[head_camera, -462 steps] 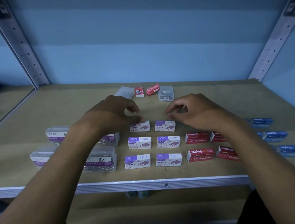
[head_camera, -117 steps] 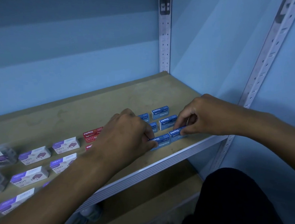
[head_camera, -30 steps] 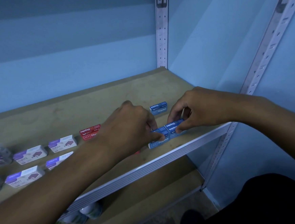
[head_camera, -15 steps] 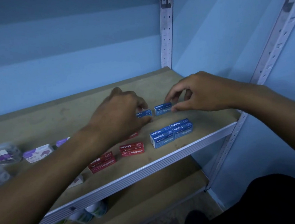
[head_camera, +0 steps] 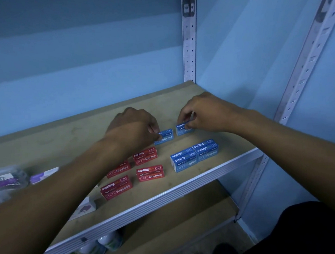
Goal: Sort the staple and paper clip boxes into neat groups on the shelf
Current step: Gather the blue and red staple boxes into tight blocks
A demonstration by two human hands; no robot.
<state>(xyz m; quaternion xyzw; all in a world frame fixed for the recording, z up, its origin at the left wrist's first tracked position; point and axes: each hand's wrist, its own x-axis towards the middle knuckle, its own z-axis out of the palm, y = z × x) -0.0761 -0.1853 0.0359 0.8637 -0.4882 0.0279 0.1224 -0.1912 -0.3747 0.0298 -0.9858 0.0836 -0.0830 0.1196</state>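
curled fingers of each hand [head_camera: 134,127] [head_camera: 203,112] round one blue box [head_camera: 166,134] [head_camera: 182,128]

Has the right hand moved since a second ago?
Yes. The right hand left the stacked blue boxes at the shelf's front edge and went back to a single blue box behind them.

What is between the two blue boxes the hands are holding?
Nothing: in the head view, only a narrow strip of bare shelf separates the left hand's blue staple box from the right hand's blue staple box.
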